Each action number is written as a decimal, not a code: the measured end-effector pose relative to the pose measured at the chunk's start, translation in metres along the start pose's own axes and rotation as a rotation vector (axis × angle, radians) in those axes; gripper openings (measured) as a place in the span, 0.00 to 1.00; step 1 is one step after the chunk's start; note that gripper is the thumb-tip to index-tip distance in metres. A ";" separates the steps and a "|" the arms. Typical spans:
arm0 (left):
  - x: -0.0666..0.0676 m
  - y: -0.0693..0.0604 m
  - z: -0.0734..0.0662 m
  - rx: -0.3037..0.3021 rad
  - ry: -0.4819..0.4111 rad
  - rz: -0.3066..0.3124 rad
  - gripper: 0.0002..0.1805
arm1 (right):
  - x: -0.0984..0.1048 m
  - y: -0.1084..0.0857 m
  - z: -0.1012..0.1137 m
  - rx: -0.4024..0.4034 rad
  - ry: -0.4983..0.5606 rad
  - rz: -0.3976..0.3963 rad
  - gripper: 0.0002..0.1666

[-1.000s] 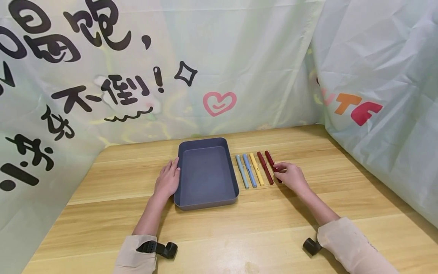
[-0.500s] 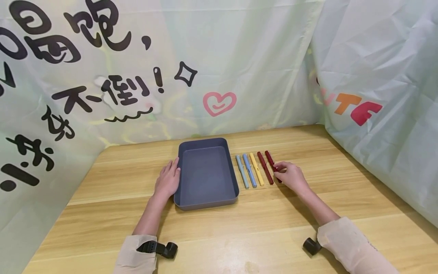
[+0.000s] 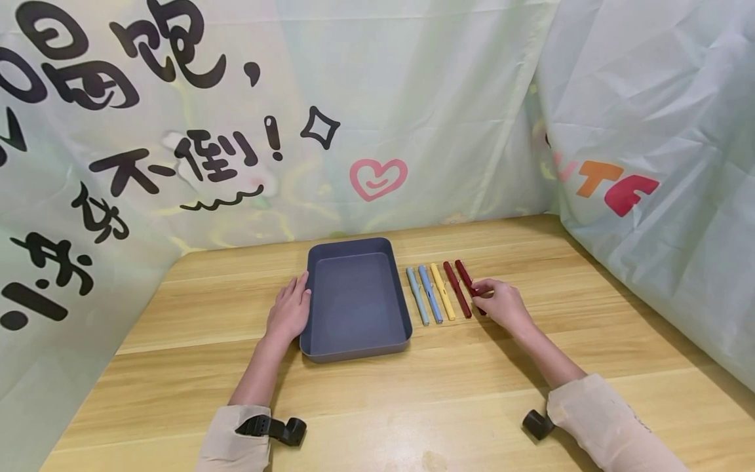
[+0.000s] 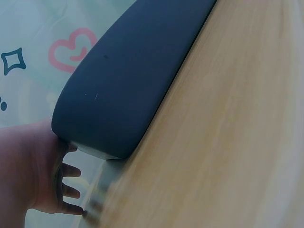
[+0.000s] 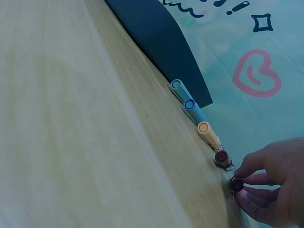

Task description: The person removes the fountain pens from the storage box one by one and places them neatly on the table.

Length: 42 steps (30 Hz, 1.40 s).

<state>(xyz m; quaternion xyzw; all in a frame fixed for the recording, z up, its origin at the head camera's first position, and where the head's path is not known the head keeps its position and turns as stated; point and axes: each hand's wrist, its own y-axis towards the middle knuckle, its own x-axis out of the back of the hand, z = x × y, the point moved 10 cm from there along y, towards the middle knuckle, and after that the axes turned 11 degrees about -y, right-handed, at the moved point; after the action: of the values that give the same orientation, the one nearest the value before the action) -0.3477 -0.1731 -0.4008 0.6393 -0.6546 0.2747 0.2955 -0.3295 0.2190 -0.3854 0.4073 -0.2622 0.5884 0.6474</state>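
Observation:
My left hand (image 3: pixel 289 309) rests against the left wall of a dark blue-grey rectangular tray (image 3: pixel 356 301), fingers extended along its side. The left wrist view shows the tray's outer wall (image 4: pixel 114 80) hiding part of that hand (image 4: pixel 33 175). To the tray's right, several capped pens lie in a row: light teal (image 3: pixel 417 296), blue (image 3: pixel 430 294), yellow (image 3: pixel 443 292), dark red (image 3: pixel 457 290) and another dark red pen (image 3: pixel 463 273). My right hand (image 3: pixel 503 303) pinches this last pen between thumb and fingers near its close end. Its round end (image 5: pixel 237 185) shows between the fingers in the right wrist view.
Everything lies on a light wooden table (image 3: pixel 377 400). A printed cloth (image 3: pixel 413 98) hangs behind the table, and another cloth (image 3: pixel 660 131) drapes along its right edge. Black wrist devices (image 3: pixel 289 431) are on both sleeves.
The far end of the rightmost dark red pen has shifted very slightly left. Both hands and the tray look otherwise still.

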 end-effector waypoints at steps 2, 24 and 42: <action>0.000 0.000 0.000 0.000 -0.002 -0.002 0.27 | 0.000 0.000 0.000 0.002 -0.004 -0.002 0.16; 0.000 -0.001 -0.002 -0.002 0.012 0.006 0.27 | 0.001 -0.001 0.002 0.006 0.008 0.001 0.16; 0.000 -0.001 0.000 0.008 0.006 0.004 0.27 | -0.001 -0.001 0.000 -0.024 0.035 0.032 0.16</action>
<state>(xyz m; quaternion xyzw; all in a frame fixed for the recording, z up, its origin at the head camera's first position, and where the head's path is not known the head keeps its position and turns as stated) -0.3464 -0.1727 -0.4006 0.6384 -0.6539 0.2798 0.2944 -0.3285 0.2182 -0.3865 0.3849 -0.2641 0.6025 0.6474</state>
